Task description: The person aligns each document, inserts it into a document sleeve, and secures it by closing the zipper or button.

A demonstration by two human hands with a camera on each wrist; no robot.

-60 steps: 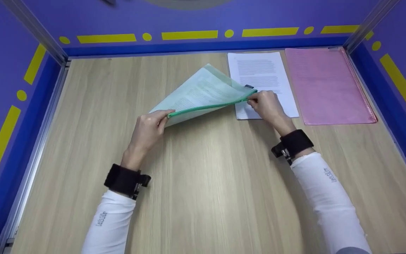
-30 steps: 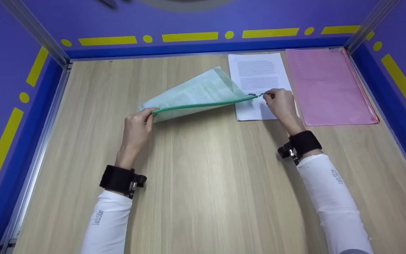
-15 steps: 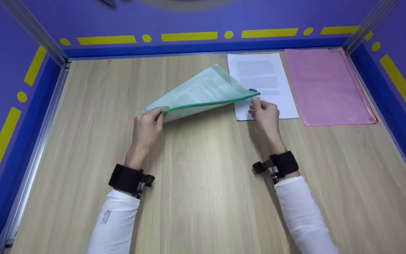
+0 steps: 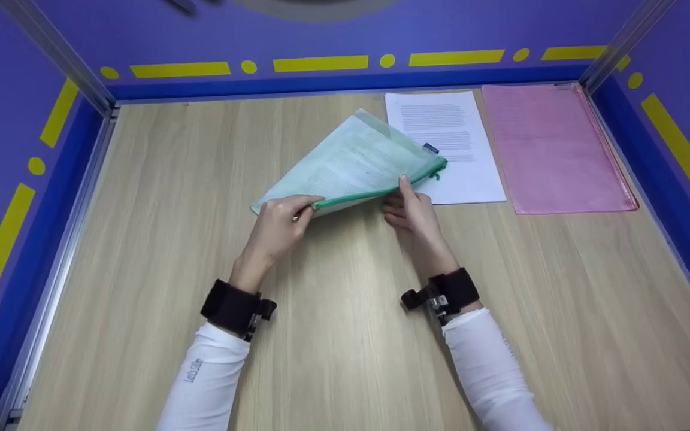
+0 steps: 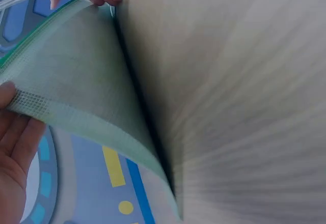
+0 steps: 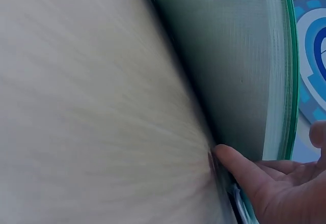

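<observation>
A pale green mesh zip pouch [image 4: 345, 158] with printed sheets inside is tilted, its green zip edge lifted toward me and its far corner lower. My left hand [image 4: 280, 222] pinches the left end of that zip edge. At the right part of the edge is my right hand [image 4: 417, 216], thumb apart from the fingers and overlapping the zip in the head view. Seen from the right wrist, its straight fingers [image 6: 244, 175] reach beneath the pouch, close to the table. A green zip-pull cord [image 4: 438, 174] dangles at the pouch's right corner, near a small dark tag [image 4: 431, 148].
A stack of printed white paper [image 4: 459, 179] lies at the back right, partly behind the pouch's right corner. Beside it is a pink zip pouch [image 4: 560, 149] lying flat. Blue-purple walls [image 4: 321, 36] enclose the wooden table [image 4: 333, 335] at the back and sides.
My right hand pulled the zip cord outward to the right, let go of it, then moved left and down to the zip edge. The left hand and pouch edge shifted right and nearer.
</observation>
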